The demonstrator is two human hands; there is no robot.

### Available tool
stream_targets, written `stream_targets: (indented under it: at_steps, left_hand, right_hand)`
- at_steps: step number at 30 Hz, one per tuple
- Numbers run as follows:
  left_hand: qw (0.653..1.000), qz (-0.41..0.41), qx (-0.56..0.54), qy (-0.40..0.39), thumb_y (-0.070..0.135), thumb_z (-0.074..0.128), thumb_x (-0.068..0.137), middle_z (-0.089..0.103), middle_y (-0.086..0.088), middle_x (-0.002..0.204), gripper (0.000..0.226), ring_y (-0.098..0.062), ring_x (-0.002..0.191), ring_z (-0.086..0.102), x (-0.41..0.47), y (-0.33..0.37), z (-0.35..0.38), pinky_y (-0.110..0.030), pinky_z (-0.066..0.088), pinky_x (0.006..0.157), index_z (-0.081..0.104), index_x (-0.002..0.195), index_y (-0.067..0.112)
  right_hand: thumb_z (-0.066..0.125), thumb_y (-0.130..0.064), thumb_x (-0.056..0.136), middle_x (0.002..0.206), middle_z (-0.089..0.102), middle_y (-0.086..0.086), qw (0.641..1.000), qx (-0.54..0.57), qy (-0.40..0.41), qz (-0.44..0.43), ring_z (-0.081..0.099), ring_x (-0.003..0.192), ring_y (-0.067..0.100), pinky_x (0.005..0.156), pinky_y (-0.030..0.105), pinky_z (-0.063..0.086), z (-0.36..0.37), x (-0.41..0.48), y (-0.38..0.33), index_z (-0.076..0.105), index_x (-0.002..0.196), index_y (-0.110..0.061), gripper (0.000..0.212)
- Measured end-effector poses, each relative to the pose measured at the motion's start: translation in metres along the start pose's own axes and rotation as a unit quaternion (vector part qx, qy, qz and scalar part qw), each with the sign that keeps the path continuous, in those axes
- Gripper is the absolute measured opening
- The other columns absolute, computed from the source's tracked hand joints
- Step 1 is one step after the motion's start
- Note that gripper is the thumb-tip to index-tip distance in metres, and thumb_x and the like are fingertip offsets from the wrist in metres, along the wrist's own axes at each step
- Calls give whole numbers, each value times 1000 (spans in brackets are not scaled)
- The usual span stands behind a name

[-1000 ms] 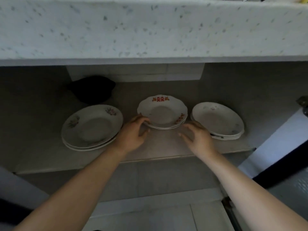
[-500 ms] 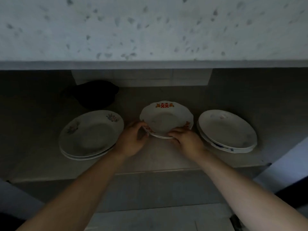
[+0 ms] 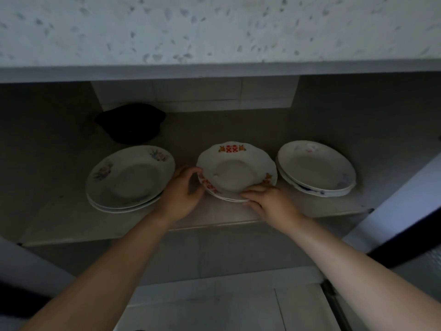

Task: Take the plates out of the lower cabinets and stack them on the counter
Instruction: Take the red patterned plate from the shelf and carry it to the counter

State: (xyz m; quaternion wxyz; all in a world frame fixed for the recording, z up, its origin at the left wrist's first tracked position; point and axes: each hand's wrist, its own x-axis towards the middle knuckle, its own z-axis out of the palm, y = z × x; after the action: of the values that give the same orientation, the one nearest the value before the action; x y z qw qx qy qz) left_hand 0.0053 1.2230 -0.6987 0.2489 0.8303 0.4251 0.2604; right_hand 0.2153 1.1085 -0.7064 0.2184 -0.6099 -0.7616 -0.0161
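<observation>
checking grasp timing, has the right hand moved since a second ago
Yes. The right hand has shifted left, away from the right plate stack and onto the front rim of the middle plate stack, which it now grips.

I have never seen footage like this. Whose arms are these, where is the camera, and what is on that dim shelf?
There is no machine here. These are a person's two bare arms, filmed by one wide camera worn on the head that looks forward and down, which is why the arms enter from the bottom edge. The speckled slab across the top is the counter. Below it is an open lower cabinet with a shelf. On the shelf sit three stacks of plates: a flowered stack on the left, a red-patterned stack in the middle and a pale stack on the right. A dark object lies further back, too dim to identify. The left hand grips the red-patterned stack's left rim, and the right hand grips its front rim.
</observation>
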Motion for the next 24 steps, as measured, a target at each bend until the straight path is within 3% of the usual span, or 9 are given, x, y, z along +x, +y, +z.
stream_targets:
  at_steps: [3, 6, 11, 16, 19, 22, 24]
  left_hand:
    - [1000, -20, -20, -1, 22, 64, 82, 54, -13, 122, 41, -25, 114, 52, -9, 4, 2, -18, 32, 90, 56, 120, 11]
    - [999, -33, -33, -2, 29, 62, 80, 55, -12, 123, 45, -24, 114, 51, -19, 7, 6, -18, 32, 90, 55, 121, 14]
    - [998, -44, -41, -18, 15, 66, 81, 50, -13, 124, 45, -24, 115, 49, -31, 13, 11, -19, 32, 93, 53, 124, 13]
    - [997, -60, -44, -33, 11, 65, 80, 47, -12, 125, 49, -23, 119, 45, -28, 17, 12, -20, 32, 96, 51, 126, 13]
    - [995, -77, -60, -31, 12, 66, 80, 47, -11, 125, 50, -22, 116, 48, -23, 18, 11, -23, 35, 98, 50, 127, 14]
    - [992, -89, -84, -44, 18, 65, 76, 50, -10, 129, 58, -24, 114, 55, -17, 17, 12, -38, 45, 99, 46, 131, 20]
    - [988, -97, -106, -52, 13, 63, 77, 52, -9, 132, 61, -25, 116, 54, -15, 17, 14, -44, 45, 99, 43, 134, 20]
  right_hand:
    - [67, -14, 74, 93, 74, 6, 1000, 17, 5, -5, 70, 80, 25, 67, 31, 57, -2, -18, -8, 73, 94, -10, 22]
    - [65, -12, 75, 96, 73, 6, 1000, 27, 10, -6, 69, 84, 25, 68, 34, 58, -5, -34, -17, 72, 98, -11, 24]
    - [66, -16, 76, 94, 72, 4, 999, 28, 17, -8, 68, 84, 23, 68, 32, 57, -10, -53, -26, 72, 96, -11, 22]
    - [59, -48, 78, 106, 69, -2, 998, 46, 23, 47, 63, 98, 17, 83, 33, 53, -20, -53, -19, 70, 102, -18, 41]
    - [61, -60, 70, 112, 64, -7, 986, 96, 69, 118, 58, 104, 10, 92, 24, 46, -23, -53, -14, 71, 102, -20, 52]
    - [73, -49, 68, 117, 59, -7, 963, 149, 128, 184, 51, 111, 4, 96, 10, 35, -21, -52, -14, 71, 101, -19, 45]
    - [77, -35, 71, 123, 57, -2, 950, 148, 156, 227, 49, 117, 9, 99, 16, 34, -18, -50, -14, 70, 103, -17, 38]
